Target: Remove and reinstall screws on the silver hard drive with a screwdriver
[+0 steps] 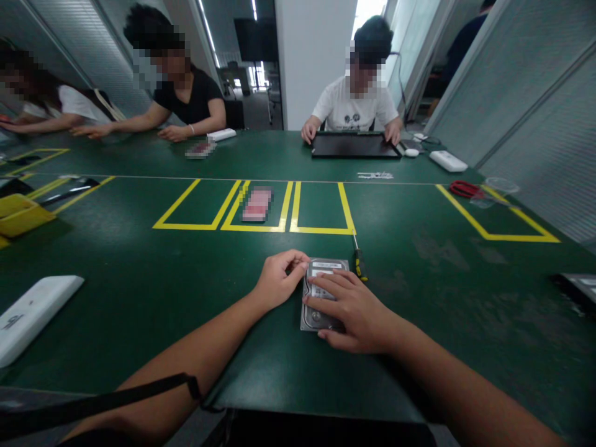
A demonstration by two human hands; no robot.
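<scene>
A silver hard drive (317, 315) with a white label lies flat on the green table close in front of me. My left hand (283, 277) is at its upper left corner, thumb and curled fingers pinched there against the edge. Across the top of the drive rests my right hand (352, 307), fingers spread over the label and thumb near the lower edge. Much of the label is hidden under those fingers. Just right of the drive lies a screwdriver (359, 264) with a black and yellow handle, its shaft pointing away from me.
Yellow tape (321, 231) marks boxes beyond my hands; a pink phone-like object (257, 205) lies in one. A white device (35, 316) lies left, a yellow bin (25, 214) farther left. Red cable (465, 189) is at right. Across the table, a person holds a dark panel (356, 146).
</scene>
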